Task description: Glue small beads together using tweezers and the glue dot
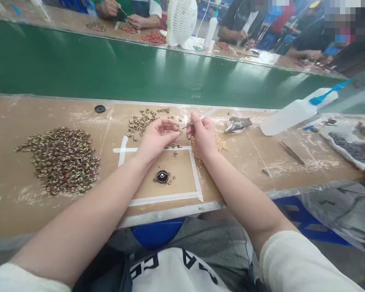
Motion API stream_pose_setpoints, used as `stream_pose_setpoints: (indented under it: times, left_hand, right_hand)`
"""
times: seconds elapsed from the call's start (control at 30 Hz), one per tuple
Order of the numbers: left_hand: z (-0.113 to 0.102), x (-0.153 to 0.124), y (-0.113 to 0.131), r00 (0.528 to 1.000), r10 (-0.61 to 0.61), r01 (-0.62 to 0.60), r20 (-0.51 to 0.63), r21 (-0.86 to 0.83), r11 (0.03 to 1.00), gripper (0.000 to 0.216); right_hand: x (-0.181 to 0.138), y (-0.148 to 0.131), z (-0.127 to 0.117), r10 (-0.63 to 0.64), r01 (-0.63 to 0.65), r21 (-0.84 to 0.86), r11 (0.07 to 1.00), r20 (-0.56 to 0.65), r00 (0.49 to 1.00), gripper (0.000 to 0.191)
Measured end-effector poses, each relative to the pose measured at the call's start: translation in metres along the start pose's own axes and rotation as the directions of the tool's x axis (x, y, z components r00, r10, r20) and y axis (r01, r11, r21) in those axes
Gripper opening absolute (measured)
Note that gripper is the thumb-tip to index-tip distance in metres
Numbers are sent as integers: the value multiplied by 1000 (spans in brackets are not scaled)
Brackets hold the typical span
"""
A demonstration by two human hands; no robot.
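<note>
Over the table, my left hand (pixel 156 138) is closed, thumb and fingertips pinching a small brass-coloured part (pixel 179 129). My right hand (pixel 203 136) grips slim tweezers (pixel 207 115), whose tip meets the part at the left fingertips. Beyond my left hand lies a loose heap of small brass-coloured parts (pixel 141 121). Under and beside my right hand spreads a pile of tiny tan pieces (pixel 220 144). A small round black dish (pixel 162 176) sits inside the white tape frame (pixel 164 199), nearer to me.
A large pile of small dark-and-cream parts (pixel 63 160) lies at left, near a black cap (pixel 100 108). Rightward are a silvery pouch (pixel 239 123), a white bottle (pixel 288 117), spare tweezers (pixel 292 153) and a bag of grey pieces (pixel 348 146). Beyond the green belt (pixel 109 73), other people work.
</note>
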State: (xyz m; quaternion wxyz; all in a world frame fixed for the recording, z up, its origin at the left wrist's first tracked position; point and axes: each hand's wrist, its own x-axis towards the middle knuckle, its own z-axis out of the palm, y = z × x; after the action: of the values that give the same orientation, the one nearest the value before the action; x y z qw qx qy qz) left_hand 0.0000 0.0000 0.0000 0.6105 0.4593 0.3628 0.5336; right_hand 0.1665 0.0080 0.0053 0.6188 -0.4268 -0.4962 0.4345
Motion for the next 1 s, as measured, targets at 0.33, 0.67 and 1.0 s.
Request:
stream_pose_setpoints:
  times: [0.33,0.67,1.0]
  left_hand:
    - [0,-1,2,1000,-18,18,-7,0,1000,43]
    - [-1,-2,4,995,-103,101,-13,-71,992,51]
    - [-1,-3,7,986,-165,161,-7,-184,970,66]
  right_hand:
    - [-1,0,2,4,-5,-42,999,-3,1000,55]
    - [-3,-1,3,-21,21,-87,996,2,1000,57]
    - [-5,-10,2,-94,100,-116,988,55,994,58]
